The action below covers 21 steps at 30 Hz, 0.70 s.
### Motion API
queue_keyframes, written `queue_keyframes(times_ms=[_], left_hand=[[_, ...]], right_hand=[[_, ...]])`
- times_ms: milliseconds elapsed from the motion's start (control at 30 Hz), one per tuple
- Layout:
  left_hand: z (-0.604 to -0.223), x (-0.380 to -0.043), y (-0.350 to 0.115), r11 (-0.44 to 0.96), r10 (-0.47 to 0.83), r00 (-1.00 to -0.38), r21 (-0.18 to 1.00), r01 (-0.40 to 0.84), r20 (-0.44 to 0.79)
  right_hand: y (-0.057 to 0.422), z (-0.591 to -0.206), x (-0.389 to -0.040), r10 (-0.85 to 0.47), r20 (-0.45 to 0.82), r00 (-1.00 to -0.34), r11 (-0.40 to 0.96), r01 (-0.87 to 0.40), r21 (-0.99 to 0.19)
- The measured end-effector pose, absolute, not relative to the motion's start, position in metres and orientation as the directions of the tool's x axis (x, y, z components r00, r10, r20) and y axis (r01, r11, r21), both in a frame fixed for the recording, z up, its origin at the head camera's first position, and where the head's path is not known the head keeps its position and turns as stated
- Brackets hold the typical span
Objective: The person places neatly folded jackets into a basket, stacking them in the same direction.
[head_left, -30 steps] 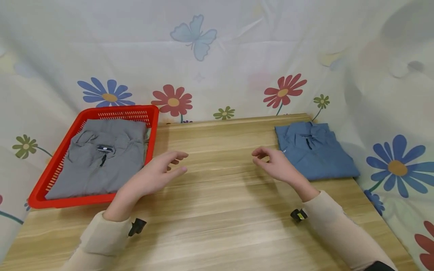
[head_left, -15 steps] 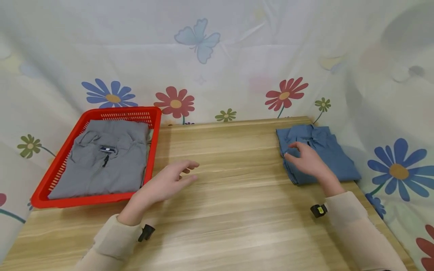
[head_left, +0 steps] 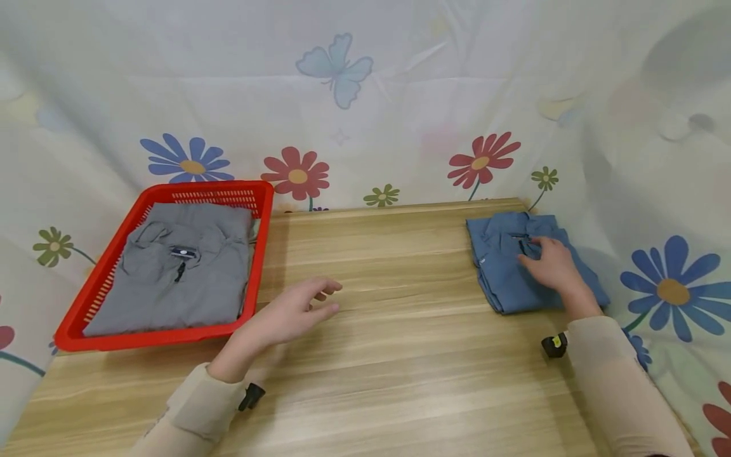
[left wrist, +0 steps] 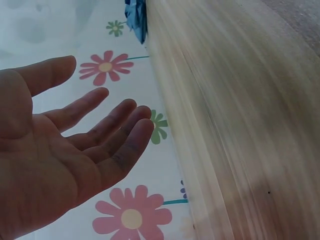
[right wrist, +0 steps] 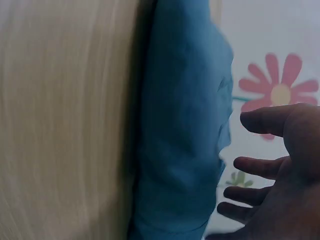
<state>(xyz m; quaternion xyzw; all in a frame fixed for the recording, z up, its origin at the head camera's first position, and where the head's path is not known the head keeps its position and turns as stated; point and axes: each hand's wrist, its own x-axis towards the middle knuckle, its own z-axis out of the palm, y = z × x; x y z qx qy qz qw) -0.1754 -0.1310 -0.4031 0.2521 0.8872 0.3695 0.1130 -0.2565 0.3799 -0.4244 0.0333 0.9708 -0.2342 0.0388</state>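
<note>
- Tabletop is seen as a wide stretch to the right of the red basket; its far edge, running rightward from the basket's back corner, is bordered by the flowered curtain.
- Folded grey garment is contained inside the basket, within its raised rim.
- Folded blue garment is placed well to the right of the basket, at the tabletop's far end, near the right edge.
- Compared with half a second ago, the right hand has been carried farther from the basket, from the blue garment's near side to above its collar area; the left hand has been shifted slightly rightward.
- Left hand, just right of the basket, is held above the tabletop with thumb and fingers apart, nothing being gripped.
- Right hand's thumb and fingers are likewise kept apart; whether the blue garment is touched cannot be told.
</note>
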Motion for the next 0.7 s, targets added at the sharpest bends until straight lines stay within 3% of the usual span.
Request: queue_keyframes(times_ms=[300, 700], left_hand=[[-0.412, -0.173, -0.133, 0.577, 0.543, -0.84, 0.733, 0.361, -0.014], [-0.422, -0.176, -0.133, 0.578, 0.527, -0.849, 0.747, 0.328, -0.035]], right_hand=[[0.39, -0.445, -0.267, 0.072, -0.25, -0.966, 0.921, 0.161, -0.356], [0.373, -0.444, -0.266, 0.053, -0.214, -0.975, 0.929, 0.127, -0.349]])
